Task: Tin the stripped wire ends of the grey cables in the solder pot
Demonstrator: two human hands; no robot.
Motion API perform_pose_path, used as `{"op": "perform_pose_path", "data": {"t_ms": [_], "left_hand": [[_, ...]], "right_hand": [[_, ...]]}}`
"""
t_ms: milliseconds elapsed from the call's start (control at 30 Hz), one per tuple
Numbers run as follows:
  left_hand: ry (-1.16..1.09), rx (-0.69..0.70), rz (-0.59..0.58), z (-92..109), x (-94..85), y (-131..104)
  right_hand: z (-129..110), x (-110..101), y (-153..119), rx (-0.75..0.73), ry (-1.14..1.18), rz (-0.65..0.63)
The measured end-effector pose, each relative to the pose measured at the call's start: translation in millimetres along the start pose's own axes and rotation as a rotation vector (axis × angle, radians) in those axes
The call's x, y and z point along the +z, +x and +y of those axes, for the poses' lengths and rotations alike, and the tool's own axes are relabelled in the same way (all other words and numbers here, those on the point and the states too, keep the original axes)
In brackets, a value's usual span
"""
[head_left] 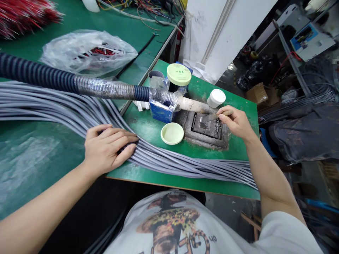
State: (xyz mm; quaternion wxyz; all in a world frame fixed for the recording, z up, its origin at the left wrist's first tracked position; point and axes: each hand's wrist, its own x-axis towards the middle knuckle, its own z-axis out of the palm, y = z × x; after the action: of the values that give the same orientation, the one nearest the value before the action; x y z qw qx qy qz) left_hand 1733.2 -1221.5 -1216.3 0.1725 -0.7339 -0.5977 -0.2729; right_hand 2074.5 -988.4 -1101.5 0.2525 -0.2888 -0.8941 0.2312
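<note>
My right hand (235, 121) pinches the wooden handle of a small scraper (209, 118). The scraper's flat blade lies over a square, dark-rimmed pot (206, 139), whose middle holds a shiny, silvery surface. On the left, my left hand (109, 148) rests on a thick bundle of grey cables (164, 155), fingers stretched flat across it and thumb apart. The cables run along the front of the green table. Just above the pot ends a ribbed hose (106, 87) with a pale, taped nozzle.
Behind the pot stand a white lidded jar (216, 98) and a yellow-lidded tub (179, 74). A pale shallow lid (172, 133) lies left of the pot, near a blue box (161, 112). A plastic bag (88, 51) and red wires (26, 16) lie farther back.
</note>
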Motion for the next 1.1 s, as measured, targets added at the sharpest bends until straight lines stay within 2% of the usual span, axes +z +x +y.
{"op": "perform_pose_path", "data": {"t_ms": [300,833,1100], "left_hand": [[-0.001,0.007,0.001,1,-0.6,1],[0.010,0.011,0.002,0,-0.3,1],[0.012,0.009,0.010,1,-0.3,1]], "right_hand": [[8,8,8,-0.024,-0.035,-0.032],[6,-7,7,0.013,-0.179,-0.060],[-6,-10,9,0.001,-0.266,-0.040]]}}
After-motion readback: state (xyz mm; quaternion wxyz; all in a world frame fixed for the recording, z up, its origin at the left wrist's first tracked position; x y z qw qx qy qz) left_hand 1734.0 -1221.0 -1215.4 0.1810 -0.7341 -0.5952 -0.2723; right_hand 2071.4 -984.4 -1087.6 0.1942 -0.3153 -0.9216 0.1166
